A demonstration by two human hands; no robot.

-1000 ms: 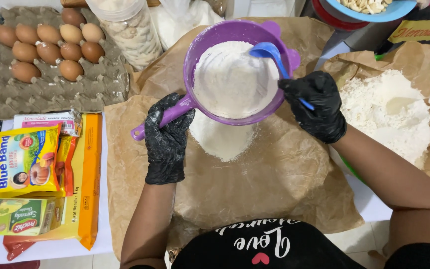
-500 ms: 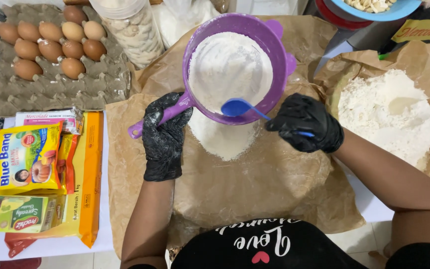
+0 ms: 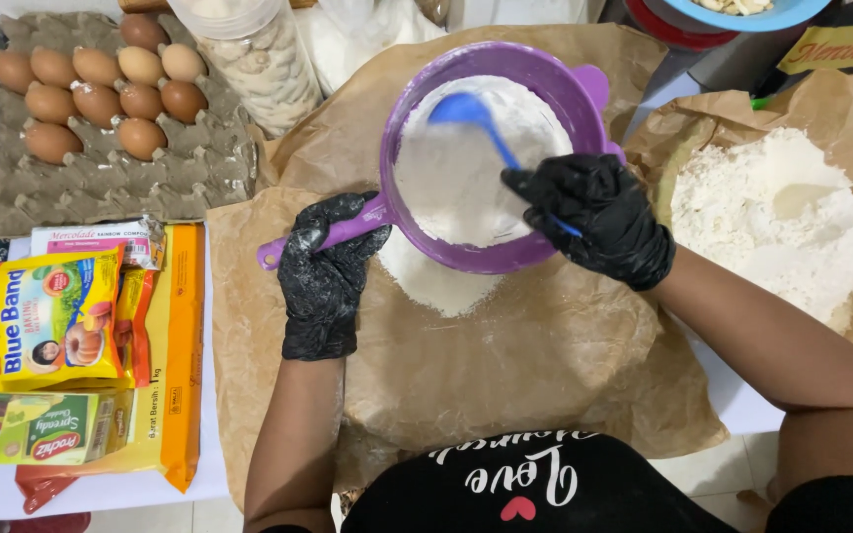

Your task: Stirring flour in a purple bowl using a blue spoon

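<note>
Brown paper (image 3: 505, 395) covers the surface; left hand (image 3: 326, 281) grips the sieve (image 3: 545, 94) handle (best level); right hand (image 3: 599, 217), fingers closed on the blue spoon (image 3: 466, 111), should stir gently.

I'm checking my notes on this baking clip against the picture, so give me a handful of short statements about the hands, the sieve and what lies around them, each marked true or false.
1. The left hand holds the purple sieve by its handle. True.
2. The right hand holds a red whisk. False: it holds a blue spoon over the flour in the sieve.
3. Both hands wear black gloves. True.
4. The sieve rests flat on a metal tray. False: it is held above brown paper, over a small mound of sifted flour.
5. The egg tray is completely full. False: its lower rows are empty.
</note>
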